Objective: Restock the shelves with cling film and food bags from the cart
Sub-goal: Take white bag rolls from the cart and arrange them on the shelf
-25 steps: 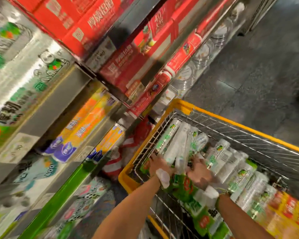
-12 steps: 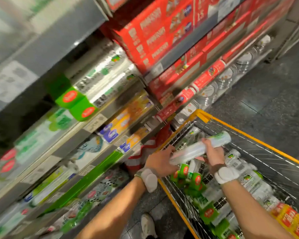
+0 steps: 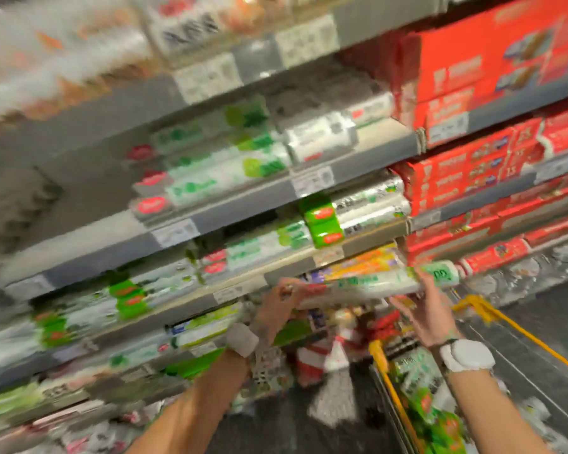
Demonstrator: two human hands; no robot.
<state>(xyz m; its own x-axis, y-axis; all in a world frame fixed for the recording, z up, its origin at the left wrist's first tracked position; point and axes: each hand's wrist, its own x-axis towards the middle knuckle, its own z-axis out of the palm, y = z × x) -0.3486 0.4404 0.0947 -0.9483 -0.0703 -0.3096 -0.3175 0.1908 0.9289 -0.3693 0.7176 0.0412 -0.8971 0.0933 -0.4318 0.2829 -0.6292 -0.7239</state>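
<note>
Both hands hold one long white roll with green print (image 3: 377,283), lifted level in front of the grey shelves (image 3: 374,149). My left hand (image 3: 277,304) grips its left end. At the right end, my right hand (image 3: 422,311) supports the roll from below with its fingers curled round it. The yellow wire cart (image 3: 479,309) stands at the lower right with more green-and-white rolls (image 3: 417,365) inside. The view is heavily blurred.
Shelves at the left carry white and green rolls (image 3: 223,178) and silver rolls with green caps (image 3: 361,208). Red boxes (image 3: 479,77) fill the shelves at the right. A red and white cone-like object (image 3: 328,355) stands on the dark floor between shelf and cart.
Both hands have lifted the roll up and left, out of the cart and toward the shelves. My view has swung up to the shelf fronts.
</note>
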